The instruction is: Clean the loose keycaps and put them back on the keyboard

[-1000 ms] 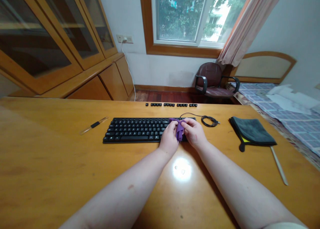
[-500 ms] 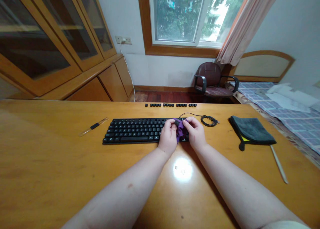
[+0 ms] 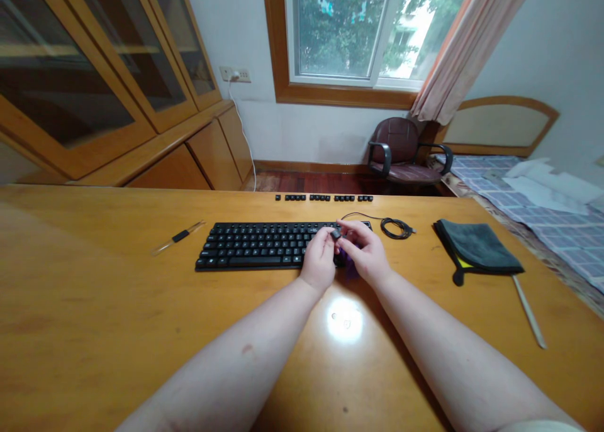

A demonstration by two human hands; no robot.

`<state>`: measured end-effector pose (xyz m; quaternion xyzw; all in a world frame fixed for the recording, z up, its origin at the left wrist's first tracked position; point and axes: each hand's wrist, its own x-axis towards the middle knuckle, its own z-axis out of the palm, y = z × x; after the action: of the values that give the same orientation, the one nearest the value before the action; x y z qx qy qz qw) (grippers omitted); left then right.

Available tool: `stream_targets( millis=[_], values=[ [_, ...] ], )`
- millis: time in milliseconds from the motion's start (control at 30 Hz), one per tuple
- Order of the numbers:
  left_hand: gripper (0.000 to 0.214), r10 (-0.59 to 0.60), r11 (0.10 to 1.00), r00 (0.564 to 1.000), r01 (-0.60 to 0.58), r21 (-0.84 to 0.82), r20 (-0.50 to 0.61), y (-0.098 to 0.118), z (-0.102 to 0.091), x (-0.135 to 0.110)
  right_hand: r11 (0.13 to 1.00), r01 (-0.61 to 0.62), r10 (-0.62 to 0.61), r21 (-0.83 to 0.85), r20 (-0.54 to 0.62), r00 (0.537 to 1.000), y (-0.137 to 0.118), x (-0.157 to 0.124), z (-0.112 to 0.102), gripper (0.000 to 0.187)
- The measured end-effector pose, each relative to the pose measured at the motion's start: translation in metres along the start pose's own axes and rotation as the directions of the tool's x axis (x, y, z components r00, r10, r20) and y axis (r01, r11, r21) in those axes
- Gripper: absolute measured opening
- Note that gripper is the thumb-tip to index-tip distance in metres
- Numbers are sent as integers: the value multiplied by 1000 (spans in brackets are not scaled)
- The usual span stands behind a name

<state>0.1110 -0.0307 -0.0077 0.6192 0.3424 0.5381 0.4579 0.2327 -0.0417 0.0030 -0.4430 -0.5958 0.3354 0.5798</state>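
- The left hand (image 3: 319, 260) is nearly closed, thumb and forefinger pinching a small black plastic keycap (image 3: 336, 234).
- The right hand (image 3: 369, 254) is loosely curled, its thumb and forefinger tips close together at the other side of the keycap; whether they grip it or only touch it, I cannot tell.
- A crumpled purple cloth (image 3: 350, 266) shows beneath the right hand, partly hidden by it; how firmly those fingers hold it cannot be made out.
- The keycap is between the two hands, above the right-hand part of a long black keyboard (image 3: 255, 246) with pale lettering, which lies flat on the glossy yellow-brown wooden surface (image 3: 155, 325).
- Beyond the keyboard, near the far edge, small black keycaps (image 3: 319, 197) stand in a line: one alone at the left, then four groups.
- A thin black cable (image 3: 396, 229) lies coiled just right of the keyboard's far corner.
- Left of the keyboard, a slender clear tool with a black middle grip (image 3: 180, 236) lies slanted.
- Well to the right is a folded dark grey cloth with a yellow patch (image 3: 479, 246); a flat pale stick (image 3: 529, 312) extends from its near edge.
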Motion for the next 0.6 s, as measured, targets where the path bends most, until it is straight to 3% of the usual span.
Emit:
stream_targets(
  millis=[167, 333, 467, 600],
  values=[
    [26, -11, 999, 1000, 10, 52, 25, -1, 0, 1, 997, 51, -54, -65, -38, 998, -3, 3, -1, 15],
    [17, 14, 961, 999, -23, 277, 32, -3, 2, 2, 999, -46, 48, 14, -263, 964, -16, 13, -8, 23],
    [15, 61, 867, 984, -134, 480, 165, -2, 5, 0, 995, -73, 38, -73, -400, 916, -9, 27, -36, 31],
    [16, 81, 782, 959, -229, 580, 271, 0, 8, -4, 923, -258, 129, -287, -403, 906, 23, 36, -75, 41]
  ],
)
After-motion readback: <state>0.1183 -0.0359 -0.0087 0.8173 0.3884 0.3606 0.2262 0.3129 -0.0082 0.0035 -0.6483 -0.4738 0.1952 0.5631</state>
